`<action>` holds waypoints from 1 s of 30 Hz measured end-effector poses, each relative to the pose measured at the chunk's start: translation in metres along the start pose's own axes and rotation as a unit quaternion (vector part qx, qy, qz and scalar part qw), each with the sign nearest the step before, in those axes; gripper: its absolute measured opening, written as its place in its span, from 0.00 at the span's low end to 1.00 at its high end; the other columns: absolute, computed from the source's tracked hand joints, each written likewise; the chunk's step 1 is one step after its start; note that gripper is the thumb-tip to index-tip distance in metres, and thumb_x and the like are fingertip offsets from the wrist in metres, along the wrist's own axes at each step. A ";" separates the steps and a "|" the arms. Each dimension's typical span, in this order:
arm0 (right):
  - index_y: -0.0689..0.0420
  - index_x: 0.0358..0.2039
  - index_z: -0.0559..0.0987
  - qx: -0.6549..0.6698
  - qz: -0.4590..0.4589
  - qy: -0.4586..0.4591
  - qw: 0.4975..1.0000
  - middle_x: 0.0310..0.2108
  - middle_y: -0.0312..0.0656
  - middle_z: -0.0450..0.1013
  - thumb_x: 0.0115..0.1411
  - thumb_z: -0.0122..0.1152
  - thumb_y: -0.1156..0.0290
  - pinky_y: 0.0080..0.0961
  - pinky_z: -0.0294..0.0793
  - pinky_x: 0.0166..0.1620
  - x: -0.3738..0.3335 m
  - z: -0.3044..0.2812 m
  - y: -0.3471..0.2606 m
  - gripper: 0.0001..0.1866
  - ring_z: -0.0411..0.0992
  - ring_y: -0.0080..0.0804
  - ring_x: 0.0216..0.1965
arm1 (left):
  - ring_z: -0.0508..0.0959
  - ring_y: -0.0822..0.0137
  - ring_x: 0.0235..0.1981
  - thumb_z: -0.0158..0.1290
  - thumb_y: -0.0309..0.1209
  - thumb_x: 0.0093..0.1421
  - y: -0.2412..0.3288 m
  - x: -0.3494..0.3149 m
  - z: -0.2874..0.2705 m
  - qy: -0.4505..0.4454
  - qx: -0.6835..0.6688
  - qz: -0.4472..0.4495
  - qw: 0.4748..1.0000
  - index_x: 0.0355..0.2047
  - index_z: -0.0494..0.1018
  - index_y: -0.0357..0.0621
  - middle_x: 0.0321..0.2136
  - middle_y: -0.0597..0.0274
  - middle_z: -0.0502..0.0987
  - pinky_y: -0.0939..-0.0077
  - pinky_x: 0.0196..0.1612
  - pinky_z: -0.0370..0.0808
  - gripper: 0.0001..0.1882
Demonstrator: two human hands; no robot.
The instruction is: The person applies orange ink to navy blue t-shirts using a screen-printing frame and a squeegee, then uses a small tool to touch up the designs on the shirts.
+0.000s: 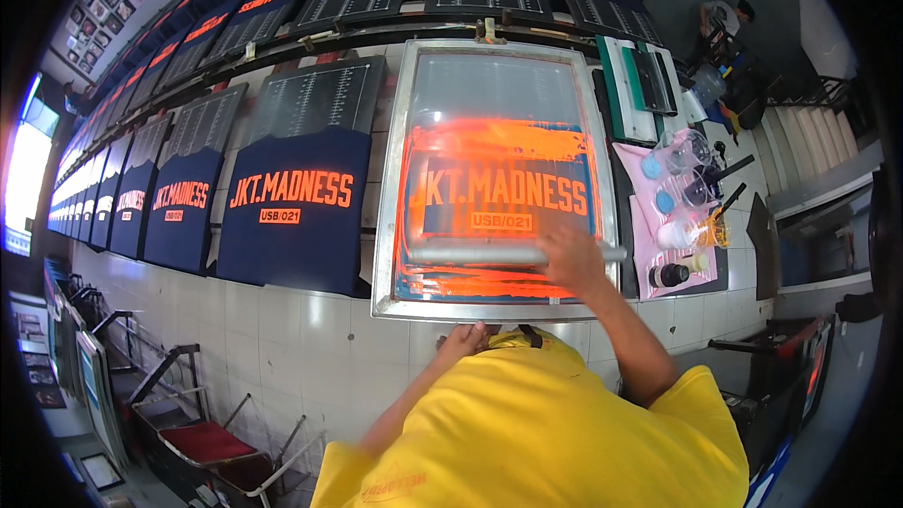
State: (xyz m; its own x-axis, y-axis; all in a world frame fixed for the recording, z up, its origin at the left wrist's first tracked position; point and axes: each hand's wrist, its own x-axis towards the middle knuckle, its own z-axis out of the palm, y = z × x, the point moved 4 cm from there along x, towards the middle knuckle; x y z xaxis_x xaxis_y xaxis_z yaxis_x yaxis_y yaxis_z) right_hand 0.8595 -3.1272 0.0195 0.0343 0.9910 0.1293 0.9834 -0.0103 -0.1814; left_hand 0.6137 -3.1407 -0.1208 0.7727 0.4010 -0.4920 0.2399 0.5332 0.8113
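My right hand (572, 261) is closed on the grey bar of a squeegee (470, 253), low on a screen printing frame (381, 268) with metal sides. Bright orange ink (480, 282) coats the mesh above and below the squeegee, and orange lettering shows in the middle. The bar and hand are slightly blurred. Below the frame's near edge, my left hand (461, 341) is near my waist with its fingers bent together. What they hold, if anything, is hidden. A dark garment board lies under the frame; the mesh and ink partly cover it.
Left of the frame, navy shirts (292, 202) with orange prints lie on boards; another row runs behind. At right, a pink-covered stand (649, 268) holds cups and a bottle. A red-seated chair (209, 442) stands lower left. Another person (724, 19) is far right.
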 end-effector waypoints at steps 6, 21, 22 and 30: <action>0.54 0.35 0.73 -0.043 0.002 0.017 0.999 0.35 0.37 0.70 0.38 0.71 0.66 0.32 0.69 0.35 -0.063 0.007 -0.056 0.22 0.69 0.36 0.37 | 0.59 0.76 0.21 0.41 0.46 0.72 -0.006 0.006 -0.004 -0.035 0.003 0.011 0.999 0.26 0.64 0.43 0.19 0.71 0.61 0.78 0.26 0.58 0.22; 0.58 0.43 0.74 0.031 0.040 -0.008 0.999 0.49 0.43 0.69 0.42 0.74 0.56 0.39 0.66 0.44 -0.094 0.029 -0.068 0.31 0.67 0.42 0.46 | 0.59 0.78 0.18 0.43 0.36 0.71 -0.006 0.003 -0.009 -0.079 -0.044 -0.074 0.993 0.44 0.72 0.38 0.20 0.70 0.63 0.80 0.22 0.57 0.14; 0.59 0.44 0.75 0.052 0.041 -0.008 0.998 0.49 0.44 0.69 0.43 0.74 0.56 0.39 0.66 0.45 -0.090 0.018 -0.070 0.30 0.68 0.43 0.46 | 0.63 0.78 0.20 0.45 0.37 0.71 -0.013 0.006 -0.015 -0.071 -0.015 -0.072 0.995 0.43 0.73 0.38 0.21 0.68 0.67 0.80 0.22 0.60 0.15; 0.63 0.46 0.75 0.075 0.253 0.206 0.942 0.47 0.52 0.73 0.59 0.58 0.71 0.41 0.70 0.52 -0.119 0.005 0.043 0.15 0.71 0.52 0.49 | 0.76 0.70 0.28 0.46 0.42 0.69 0.091 -0.066 -0.039 -0.078 0.239 -0.072 0.965 0.44 0.76 0.39 0.28 0.62 0.78 0.75 0.35 0.74 0.19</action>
State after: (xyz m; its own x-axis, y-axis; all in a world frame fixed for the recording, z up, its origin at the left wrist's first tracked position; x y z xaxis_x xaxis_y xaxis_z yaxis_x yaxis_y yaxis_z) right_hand 0.8967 -3.2453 -0.0082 0.5885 0.7285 0.3507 0.7873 -0.4176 -0.4536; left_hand 0.5617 -3.0894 -0.0271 0.7812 0.2119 -0.5872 0.5665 0.1547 0.8094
